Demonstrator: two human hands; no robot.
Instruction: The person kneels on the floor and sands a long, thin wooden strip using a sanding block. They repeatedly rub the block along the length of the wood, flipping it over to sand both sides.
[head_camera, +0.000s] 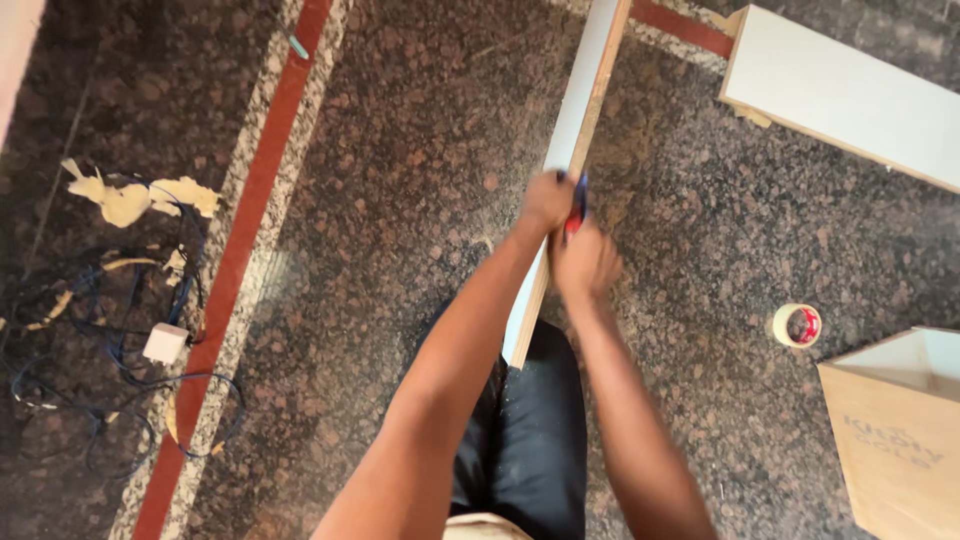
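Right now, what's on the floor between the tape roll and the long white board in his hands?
Head view: nothing. Only bare speckled stone floor lies between the tape roll and the long white board.

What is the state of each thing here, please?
Long board: on edge, gripped by left hand.
Red-blue tool: held by right hand against the board.
Tape roll: flat on floor, untouched.
White adapter: on floor among dark cables.

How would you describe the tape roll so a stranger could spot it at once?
Start at the speckled granite floor and look right of the hands, left and right, to the plywood box. The tape roll lies flat just left of it: the only small cream ring, with a red core.
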